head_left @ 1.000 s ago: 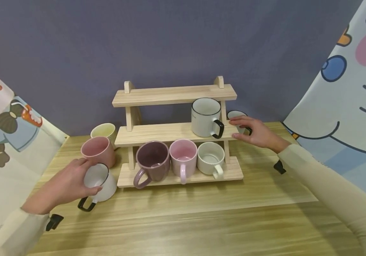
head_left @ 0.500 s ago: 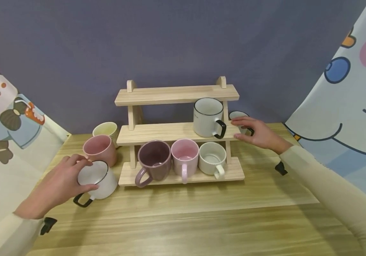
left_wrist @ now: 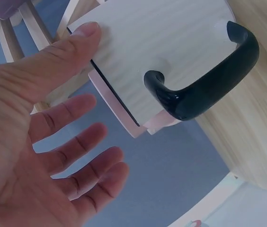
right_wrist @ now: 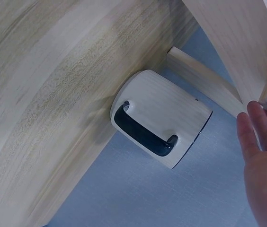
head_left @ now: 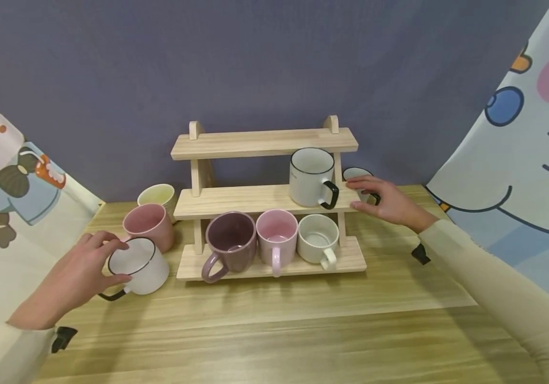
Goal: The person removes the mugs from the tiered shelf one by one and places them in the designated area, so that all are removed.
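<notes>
My left hand [head_left: 78,272] is at a white mug [head_left: 145,274] with a dark rim and black handle, left of the shelf. In the left wrist view, the thumb touches that mug's [left_wrist: 171,47] side near the rim. The other fingers [left_wrist: 95,165] are spread, apart from it. A pink mug [head_left: 154,229] is just behind. My right hand [head_left: 385,201] rests on the right end of the wooden shelf's [head_left: 236,200] middle tier, fingers extended. Another white mug [right_wrist: 159,118] with a black handle stands on the table behind that hand, partly hidden in the head view.
On the middle tier stands a white black-handled mug [head_left: 309,178]. The bottom tier holds a purple mug [head_left: 236,250], a light pink mug [head_left: 279,240] and a pale mug [head_left: 316,240]. A yellow cup [head_left: 156,194] is at the back left. Dark cloth [head_left: 255,64] hangs behind.
The left hand has moved left, uncovering more of the white mug, which has shifted slightly left with its handle turned further left. The right hand keeps its place on the shelf.
</notes>
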A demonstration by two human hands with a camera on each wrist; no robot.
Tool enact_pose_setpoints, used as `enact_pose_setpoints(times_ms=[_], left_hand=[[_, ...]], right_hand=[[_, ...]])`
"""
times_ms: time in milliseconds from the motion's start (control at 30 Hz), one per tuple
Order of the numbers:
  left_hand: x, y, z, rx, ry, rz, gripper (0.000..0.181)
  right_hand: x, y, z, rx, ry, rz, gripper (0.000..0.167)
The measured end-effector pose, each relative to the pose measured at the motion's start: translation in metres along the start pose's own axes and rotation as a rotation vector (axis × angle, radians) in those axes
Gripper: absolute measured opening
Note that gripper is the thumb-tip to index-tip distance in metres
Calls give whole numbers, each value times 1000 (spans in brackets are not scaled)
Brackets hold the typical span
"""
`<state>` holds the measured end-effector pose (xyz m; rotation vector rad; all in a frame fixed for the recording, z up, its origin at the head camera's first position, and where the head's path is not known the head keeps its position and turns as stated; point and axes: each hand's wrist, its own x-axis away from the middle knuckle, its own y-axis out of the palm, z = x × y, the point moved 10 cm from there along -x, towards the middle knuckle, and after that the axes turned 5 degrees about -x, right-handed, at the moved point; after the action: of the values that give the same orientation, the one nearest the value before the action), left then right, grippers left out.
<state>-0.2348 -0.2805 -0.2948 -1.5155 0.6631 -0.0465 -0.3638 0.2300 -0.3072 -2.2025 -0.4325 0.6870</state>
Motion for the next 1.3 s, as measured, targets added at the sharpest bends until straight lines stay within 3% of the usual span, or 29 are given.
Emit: enact_pose_setpoints(times_ms=[200, 367, 633, 833, 900, 1000, 1133, 1300], left_hand=[[1, 2, -2, 2, -9, -28, 60], [-7, -4, 4, 26, -14, -33, 60], [-36, -14, 22, 57, -24, -44, 44], [-63, -22, 44, 102, 80, 37, 38], [-73, -21, 50, 120, 110, 52, 31], [-88, -14, 54, 138, 97, 18, 22], [-107, -1, 56, 154, 69, -52, 25], [-121, 11, 56, 174, 72, -76, 26]], right_hand=[[0, 0, -1, -6, -12, 5, 50], [1, 1, 1, -2, -15, 0, 50], [2, 1, 1, -22, 0, -2, 52], [2, 1, 3, -14, 10, -3, 52], [3, 1, 3, -12, 13, -2, 52], [5, 0, 3, -8, 15, -3, 52], [4, 0, 4, -5, 9, -10, 52], [-2, 0, 2, 22, -9, -23, 51]])
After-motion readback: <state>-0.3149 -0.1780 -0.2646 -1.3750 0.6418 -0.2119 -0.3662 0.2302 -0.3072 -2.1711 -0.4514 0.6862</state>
